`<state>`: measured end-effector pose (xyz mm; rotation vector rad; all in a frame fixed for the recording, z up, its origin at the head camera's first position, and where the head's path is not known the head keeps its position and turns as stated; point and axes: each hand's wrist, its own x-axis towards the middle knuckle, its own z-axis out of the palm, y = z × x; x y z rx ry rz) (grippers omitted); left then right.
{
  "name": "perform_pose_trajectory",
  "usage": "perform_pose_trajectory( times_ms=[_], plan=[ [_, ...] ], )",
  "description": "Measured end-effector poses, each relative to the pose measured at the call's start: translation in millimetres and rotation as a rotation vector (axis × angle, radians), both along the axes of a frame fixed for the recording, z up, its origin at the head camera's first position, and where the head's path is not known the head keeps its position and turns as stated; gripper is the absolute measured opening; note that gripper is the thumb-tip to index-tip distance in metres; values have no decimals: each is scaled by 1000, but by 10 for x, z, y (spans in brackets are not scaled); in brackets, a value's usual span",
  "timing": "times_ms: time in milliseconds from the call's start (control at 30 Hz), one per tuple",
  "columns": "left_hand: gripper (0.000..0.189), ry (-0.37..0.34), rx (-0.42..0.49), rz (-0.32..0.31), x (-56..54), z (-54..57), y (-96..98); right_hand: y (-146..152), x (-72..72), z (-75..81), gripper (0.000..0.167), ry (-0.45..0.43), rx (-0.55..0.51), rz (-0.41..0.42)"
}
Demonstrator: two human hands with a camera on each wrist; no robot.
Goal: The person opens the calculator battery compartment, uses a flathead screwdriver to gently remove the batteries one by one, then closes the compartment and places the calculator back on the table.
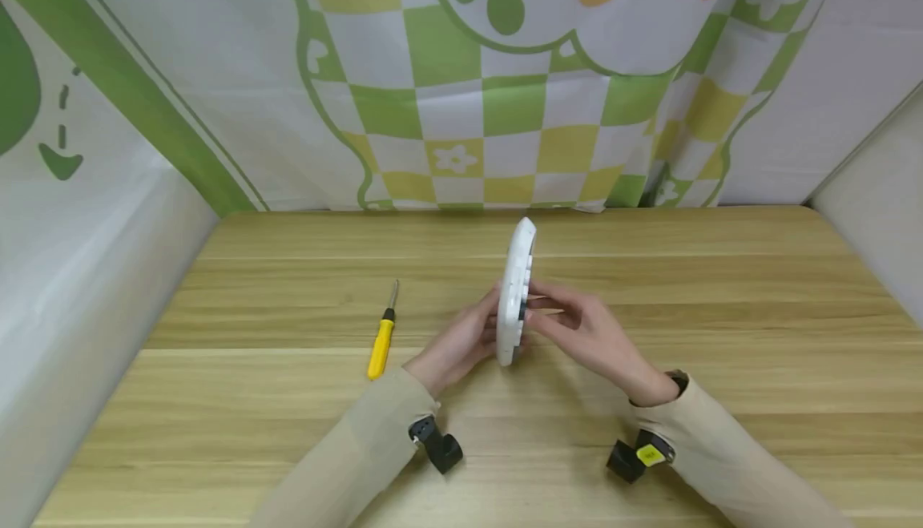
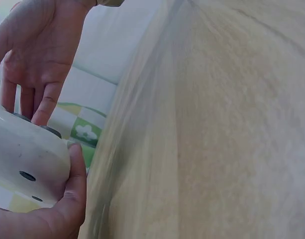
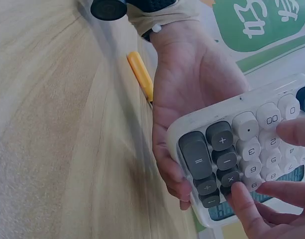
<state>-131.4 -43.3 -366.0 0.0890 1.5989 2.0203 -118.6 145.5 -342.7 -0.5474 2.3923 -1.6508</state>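
Observation:
A white calculator (image 1: pixel 513 296) with raised round keys stands on edge above the table, its key side facing right. My left hand (image 1: pixel 461 344) grips it from behind, fingers wrapped round its edge in the left wrist view. In the right wrist view, grey operator keys (image 3: pixel 197 159) and white number keys (image 3: pixel 250 149) show, with part of the display (image 3: pixel 223 211) beneath them. My right hand (image 1: pixel 594 336) reaches in from the right. Its fingertips (image 3: pixel 242 194) touch the keys near the multiply key, and its thumb lies over the zero keys.
A yellow-handled screwdriver (image 1: pixel 380 348) lies on the wooden table (image 1: pixel 721 336), left of my left hand. Black wrist cameras (image 1: pixel 441 448) hang from both sleeves. Behind the table's far edge hangs a green, yellow and white checked cloth (image 1: pixel 476 111).

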Motion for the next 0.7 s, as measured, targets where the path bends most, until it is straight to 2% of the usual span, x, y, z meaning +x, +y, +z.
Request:
perform_pose_trajectory(
  times_ms=[267,433,533,700],
  plan=[
    [61,-9,-68,34,-19,-5,5,21,29,26,50,-48,-34,-10],
    [61,-10,-79,30,-30,-1,5,18,40,31,54,-96,-86,-10],
    [64,-25,-86,49,-27,-7,-4,19,47,32,56,-112,-113,-15],
    [70,-66,-123,136,-6,-9,-19,36,60,34,57,-128,-144,-4]
  ],
)
